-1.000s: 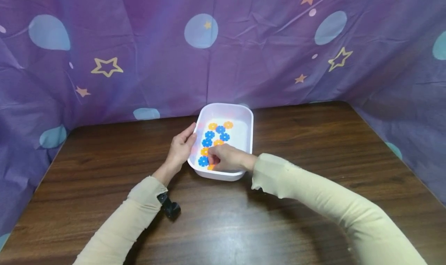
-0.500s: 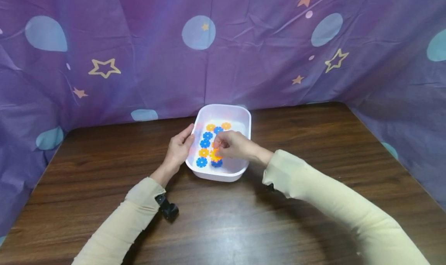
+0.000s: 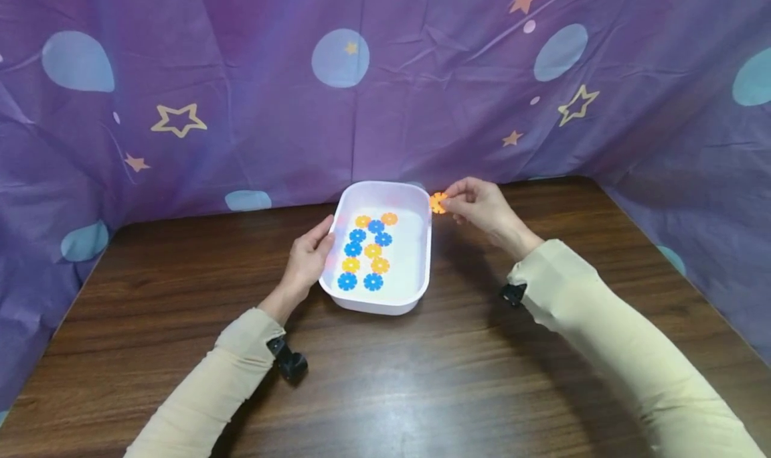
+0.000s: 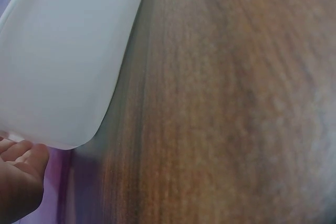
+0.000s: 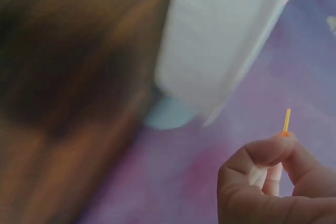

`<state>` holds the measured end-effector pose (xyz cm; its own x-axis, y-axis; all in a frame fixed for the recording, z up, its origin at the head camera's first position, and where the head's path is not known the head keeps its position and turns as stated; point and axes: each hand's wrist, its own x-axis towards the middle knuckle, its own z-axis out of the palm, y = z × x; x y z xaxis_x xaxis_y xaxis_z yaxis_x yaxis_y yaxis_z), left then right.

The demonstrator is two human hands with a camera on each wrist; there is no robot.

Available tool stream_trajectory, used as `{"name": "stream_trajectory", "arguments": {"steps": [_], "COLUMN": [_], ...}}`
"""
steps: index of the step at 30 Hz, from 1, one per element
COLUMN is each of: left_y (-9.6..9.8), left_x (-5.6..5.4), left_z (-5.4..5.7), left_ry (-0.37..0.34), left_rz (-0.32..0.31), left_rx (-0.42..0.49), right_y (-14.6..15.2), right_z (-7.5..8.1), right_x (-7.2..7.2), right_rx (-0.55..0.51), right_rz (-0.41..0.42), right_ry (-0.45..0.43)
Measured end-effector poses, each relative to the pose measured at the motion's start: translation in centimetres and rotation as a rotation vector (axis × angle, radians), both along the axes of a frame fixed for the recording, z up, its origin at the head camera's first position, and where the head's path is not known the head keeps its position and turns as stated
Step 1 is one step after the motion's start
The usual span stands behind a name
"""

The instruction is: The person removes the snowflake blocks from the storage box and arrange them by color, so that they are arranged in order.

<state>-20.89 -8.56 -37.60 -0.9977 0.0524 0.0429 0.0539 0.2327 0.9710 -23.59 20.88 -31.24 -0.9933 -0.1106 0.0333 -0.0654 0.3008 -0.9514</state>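
A white plastic tray (image 3: 415, 257) stands on the table, with blue and orange notched interlocking discs lying flat inside, among them a blue disc (image 3: 373, 282) and an orange disc (image 3: 380, 265). My left hand (image 3: 306, 257) holds the tray's left wall; in the left wrist view its fingertips (image 4: 38, 156) are right at the rim. My right hand (image 3: 484, 210) pinches another orange disc (image 3: 438, 203) between thumb and fingers, beyond the tray's upper right rim. In the right wrist view this disc (image 5: 286, 121) shows edge-on above the fingertips.
The tray rests on a dark wood-grain table (image 3: 181, 297), near its back edge. Behind hangs a purple cloth (image 3: 265, 110) printed with stars and pale blue spots. Black wrist straps (image 3: 289, 361) show at both sleeves.
My right hand has come up out of the tray and moved right and away, carrying an orange disc past the rim. My left hand stays at the tray's left side.
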Motion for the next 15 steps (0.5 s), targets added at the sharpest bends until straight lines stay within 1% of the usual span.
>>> {"name": "stream_trajectory", "arguments": {"steps": [3, 6, 9, 11, 15], "left_y": [0.0, 0.0, 0.0, 0.0, 0.1], "left_x": [0.1, 0.2, 0.3, 0.3, 0.2], "left_z": [0.0, 0.1, 0.1, 0.1, 0.1], "left_ry": [-0.021, -0.023, -0.013, -0.005, 0.007], "left_rz": [0.005, 0.0, -0.005, -0.009, -0.008], "left_rx": [-0.003, -0.005, -0.003, 0.0, -0.001], "right_y": [1.7, 3.1, 4.1, 4.5, 4.8], "right_z": [-1.2, -2.5, -3.7, -4.4, -5.1], "right_x": [-0.4, -0.6, -0.8, -0.9, -1.2], "right_rx": [0.02, 0.072, 0.124, 0.17, 0.278], "right_rz": [-0.055, -0.077, -0.068, -0.051, -0.024], "right_ry": [-0.034, -0.076, -0.109, -0.113, -0.105]}}
